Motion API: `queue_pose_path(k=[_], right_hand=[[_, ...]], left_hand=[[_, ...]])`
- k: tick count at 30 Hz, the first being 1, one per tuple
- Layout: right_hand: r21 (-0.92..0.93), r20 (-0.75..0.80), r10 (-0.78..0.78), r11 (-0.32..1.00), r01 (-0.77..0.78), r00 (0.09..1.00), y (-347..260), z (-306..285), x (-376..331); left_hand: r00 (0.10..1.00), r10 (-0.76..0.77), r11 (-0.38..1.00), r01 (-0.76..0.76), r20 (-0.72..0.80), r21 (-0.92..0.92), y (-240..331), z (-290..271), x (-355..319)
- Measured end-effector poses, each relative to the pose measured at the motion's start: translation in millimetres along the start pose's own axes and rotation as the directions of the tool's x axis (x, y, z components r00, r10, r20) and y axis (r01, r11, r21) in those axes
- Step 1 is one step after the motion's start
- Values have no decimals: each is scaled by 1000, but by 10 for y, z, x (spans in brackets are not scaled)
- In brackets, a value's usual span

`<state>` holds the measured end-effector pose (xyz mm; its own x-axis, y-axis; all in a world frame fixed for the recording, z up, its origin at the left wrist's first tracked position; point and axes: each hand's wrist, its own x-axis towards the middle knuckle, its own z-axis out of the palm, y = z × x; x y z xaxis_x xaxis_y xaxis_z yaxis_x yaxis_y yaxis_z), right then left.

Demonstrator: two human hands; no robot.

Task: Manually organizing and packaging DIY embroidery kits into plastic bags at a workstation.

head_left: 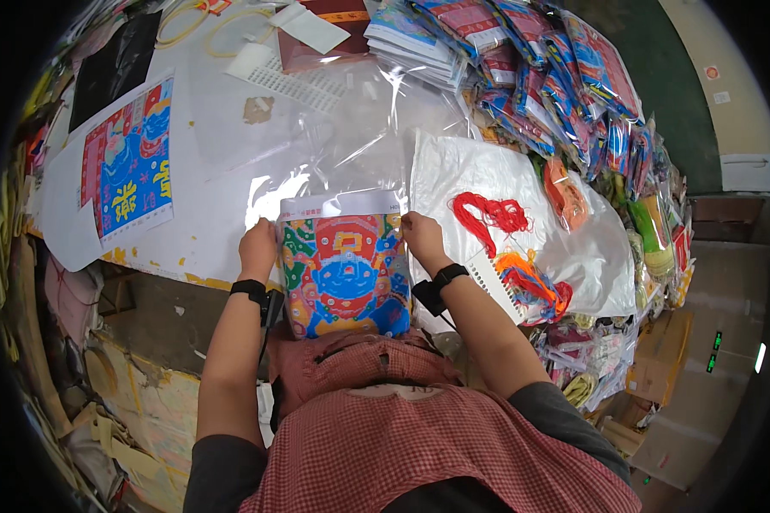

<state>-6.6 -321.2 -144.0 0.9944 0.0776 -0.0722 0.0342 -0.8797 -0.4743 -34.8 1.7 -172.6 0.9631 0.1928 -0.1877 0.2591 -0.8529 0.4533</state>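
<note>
In front of my waist, a colourful printed sheet (344,274) with a white top margin hangs over the table's near edge. My left hand (258,250) pinches its upper left edge, fingers closed. On the opposite side, my right hand (425,240) grips the upper right edge, thumb on top. Clear plastic film (359,128) lies flat just beyond the sheet and meets its top; whether the sheet is inside it I cannot tell. Right of my right hand lies a white plastic bag (445,167) bearing a hank of red thread (492,214) and a punched card with multicoloured threads (526,286).
Several packed printed kits (522,51) are heaped at the far right, beside a stack of printed sheets (419,43). Another printed sheet (133,162) lies at the left. Orange thread in plastic (565,195) rests on the bag's right part. Cardboard boxes (663,355) stand lower right.
</note>
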Motion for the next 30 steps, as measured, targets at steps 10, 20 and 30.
queue_pose_path(k=[10, 20, 30], right_hand=[[-299, 161, -341, 877, 375, 926, -67, -353, -87], [-233, 394, -278, 892, 388, 876, 315, -374, -818], [589, 482, 325, 567, -576, 814, 238, -16, -374]], left_hand=[[898, 77, 990, -119, 432, 71, -322, 35, -278], [756, 29, 925, -269, 653, 270, 142, -100, -560], [968, -37, 880, 149, 247, -451, 660, 62, -283]])
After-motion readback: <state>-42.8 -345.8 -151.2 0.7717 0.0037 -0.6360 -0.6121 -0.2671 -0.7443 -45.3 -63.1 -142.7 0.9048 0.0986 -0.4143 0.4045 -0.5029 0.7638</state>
